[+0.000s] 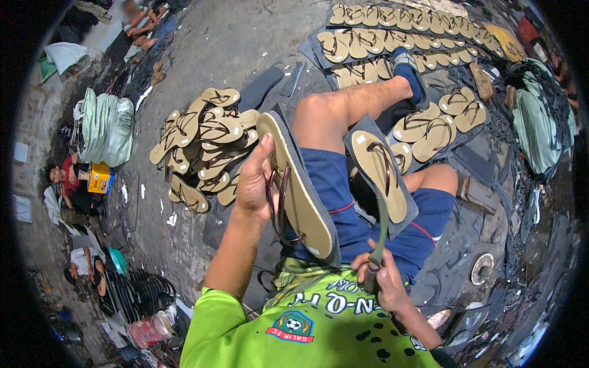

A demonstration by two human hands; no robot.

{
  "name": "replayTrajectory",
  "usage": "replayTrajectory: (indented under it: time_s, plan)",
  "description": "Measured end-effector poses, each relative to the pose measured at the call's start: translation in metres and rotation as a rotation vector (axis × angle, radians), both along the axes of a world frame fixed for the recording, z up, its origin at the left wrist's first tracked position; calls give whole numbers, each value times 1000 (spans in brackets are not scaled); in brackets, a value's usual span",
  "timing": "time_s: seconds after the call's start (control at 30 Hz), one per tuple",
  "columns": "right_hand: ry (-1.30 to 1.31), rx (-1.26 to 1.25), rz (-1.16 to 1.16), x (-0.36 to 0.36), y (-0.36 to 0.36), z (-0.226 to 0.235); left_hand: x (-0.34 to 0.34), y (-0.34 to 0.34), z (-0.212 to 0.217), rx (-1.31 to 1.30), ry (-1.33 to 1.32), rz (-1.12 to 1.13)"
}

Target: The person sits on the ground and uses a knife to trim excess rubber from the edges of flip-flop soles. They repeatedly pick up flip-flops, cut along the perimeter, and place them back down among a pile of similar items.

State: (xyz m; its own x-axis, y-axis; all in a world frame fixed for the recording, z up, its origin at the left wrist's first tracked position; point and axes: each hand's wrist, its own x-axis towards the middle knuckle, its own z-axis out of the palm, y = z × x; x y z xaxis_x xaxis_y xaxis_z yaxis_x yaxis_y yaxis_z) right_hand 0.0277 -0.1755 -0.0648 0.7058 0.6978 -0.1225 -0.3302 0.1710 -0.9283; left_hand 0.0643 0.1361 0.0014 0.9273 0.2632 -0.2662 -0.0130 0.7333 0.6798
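My left hand (253, 187) is closed round a beige flip-flop (302, 202) with brown straps, tilted on its side above my lap. Dark sole material sticks out past its beige edge. In my right hand (389, 285), close to my belly, is the handle of a curved knife (381, 236); its blade points up and away from me. Beyond the blade, a second beige flip-flop (388, 181) rests between my legs on a larger dark sole sheet. The blade overlaps that flip-flop in view; whether they touch I cannot tell.
At the left lies a heap of beige flip-flops (211, 132). Several rows of flip-flops (392, 40) stand at the far right, with more pairs (432, 135) beside my leg. Dark offcuts (478, 165) litter the floor. Other people (64, 178) sit at the left, near a green-white bundle (105, 127).
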Motion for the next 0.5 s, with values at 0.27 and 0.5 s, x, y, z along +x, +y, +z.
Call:
replayTrajectory:
  time_s: [0.27, 0.5]
  plan:
    - [-9, -106, -300, 57, 26, 29, 0, -54, -27, 90, 182, -351]
    - [-688, -363, -294, 84, 76, 58, -4, -72, -9, 179, 173, -227]
